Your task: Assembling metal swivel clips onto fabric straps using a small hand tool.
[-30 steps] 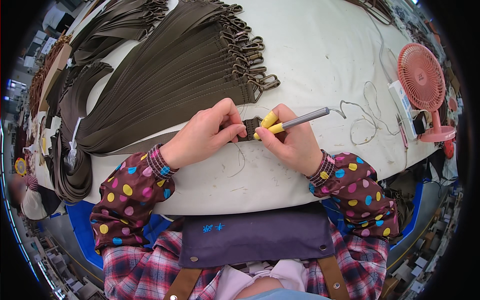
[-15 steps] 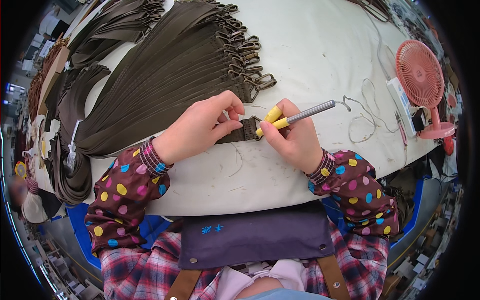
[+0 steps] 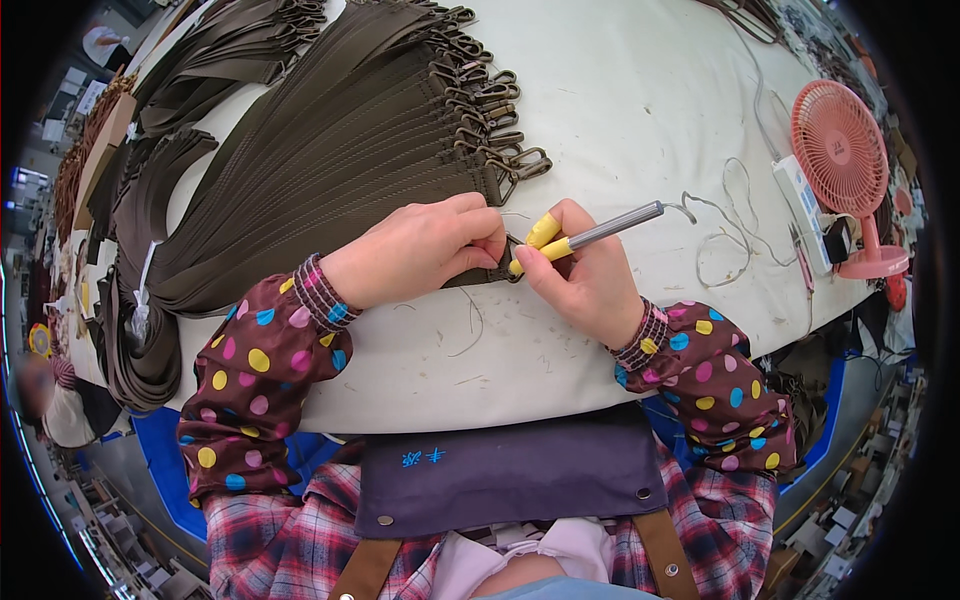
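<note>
My left hand (image 3: 420,248) is closed at the end of a dark olive webbing strap (image 3: 488,275), thumb and fingertips pressed together over it, hiding most of that end. A dark metal ring (image 3: 515,246) shows just beyond those fingertips. In my right hand (image 3: 592,292) is a slim corded pen-like tool (image 3: 618,220) with a yellow grip and a grey metal barrel. Its tip end points down left at the ring; the very tip is too small to make out. Yellow wrapping (image 3: 542,230) covers my right index finger.
A fanned stack of similar straps (image 3: 320,170) with metal snap hooks (image 3: 490,110) covers the table's left side. To the right stand a pink fan (image 3: 838,140) and a white power strip (image 3: 803,212), with a loose thin cable (image 3: 740,225). Thread scraps lie on the pale tabletop (image 3: 600,120).
My left hand has moved right along the strap, its fingers now covering the stitched end next to the ring. The right hand and its tool have shifted only slightly left.
</note>
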Motion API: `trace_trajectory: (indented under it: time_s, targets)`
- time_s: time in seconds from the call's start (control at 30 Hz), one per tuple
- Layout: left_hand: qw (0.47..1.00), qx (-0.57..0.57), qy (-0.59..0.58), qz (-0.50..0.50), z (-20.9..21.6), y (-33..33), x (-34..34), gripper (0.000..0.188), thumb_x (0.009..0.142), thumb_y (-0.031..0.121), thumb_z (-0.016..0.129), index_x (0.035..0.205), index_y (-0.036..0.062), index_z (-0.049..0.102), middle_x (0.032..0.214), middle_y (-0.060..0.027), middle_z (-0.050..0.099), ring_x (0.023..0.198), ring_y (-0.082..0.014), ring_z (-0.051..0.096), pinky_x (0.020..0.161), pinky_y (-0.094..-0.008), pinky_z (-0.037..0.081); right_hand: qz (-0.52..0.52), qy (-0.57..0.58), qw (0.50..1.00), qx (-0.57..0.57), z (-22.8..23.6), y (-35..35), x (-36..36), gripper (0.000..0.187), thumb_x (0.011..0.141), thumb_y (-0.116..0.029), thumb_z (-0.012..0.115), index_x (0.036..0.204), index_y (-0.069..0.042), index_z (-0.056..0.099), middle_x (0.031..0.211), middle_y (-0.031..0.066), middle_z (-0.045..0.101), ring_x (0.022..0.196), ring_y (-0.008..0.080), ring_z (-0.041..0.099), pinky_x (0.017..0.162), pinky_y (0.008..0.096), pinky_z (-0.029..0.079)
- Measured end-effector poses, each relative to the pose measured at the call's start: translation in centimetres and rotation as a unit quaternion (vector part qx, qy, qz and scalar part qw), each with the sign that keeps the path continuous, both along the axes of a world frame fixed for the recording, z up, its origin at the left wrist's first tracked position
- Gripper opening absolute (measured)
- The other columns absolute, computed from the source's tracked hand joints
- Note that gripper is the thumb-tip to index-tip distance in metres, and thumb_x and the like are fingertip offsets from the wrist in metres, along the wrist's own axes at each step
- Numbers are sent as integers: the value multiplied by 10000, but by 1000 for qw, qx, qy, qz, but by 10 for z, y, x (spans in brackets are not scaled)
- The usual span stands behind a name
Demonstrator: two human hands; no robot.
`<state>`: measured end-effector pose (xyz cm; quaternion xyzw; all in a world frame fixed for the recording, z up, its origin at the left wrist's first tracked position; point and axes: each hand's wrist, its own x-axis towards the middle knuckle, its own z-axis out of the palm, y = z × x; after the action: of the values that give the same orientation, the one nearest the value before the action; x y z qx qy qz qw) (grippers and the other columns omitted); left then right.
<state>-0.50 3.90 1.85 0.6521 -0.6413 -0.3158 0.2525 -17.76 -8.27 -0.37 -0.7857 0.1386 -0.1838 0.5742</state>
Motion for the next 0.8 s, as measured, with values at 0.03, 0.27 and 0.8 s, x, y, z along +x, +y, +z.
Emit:
trace_trajectory:
  time_s: [0.03,0.27,0.8]
  targets:
    - [1000,0,0,0,0,1,0,79,851,59,623,899,41,563,897,-81,539,814,-252,606,702,-334,499,1,2,1000,-3,0,0,0,213,862,-118,645,844,-29,452,652,34,574,536,71,533,491,229,417]
    - [999,-31,-16,-4,-6,2,0,81,866,96,611,907,59,552,911,-78,543,792,-261,608,676,-347,498,1,8,1000,-11,-3,-1,0,221,861,-124,647,846,-31,448,640,38,564,529,79,534,486,234,414]
    - [980,70,137,123,0,2,3,67,923,85,554,934,39,506,847,-25,523,684,-70,552,494,-215,470,-11,-15,999,26,-1,-4,8,193,875,-100,637,863,-28,458,659,25,561,555,61,539,496,215,419]
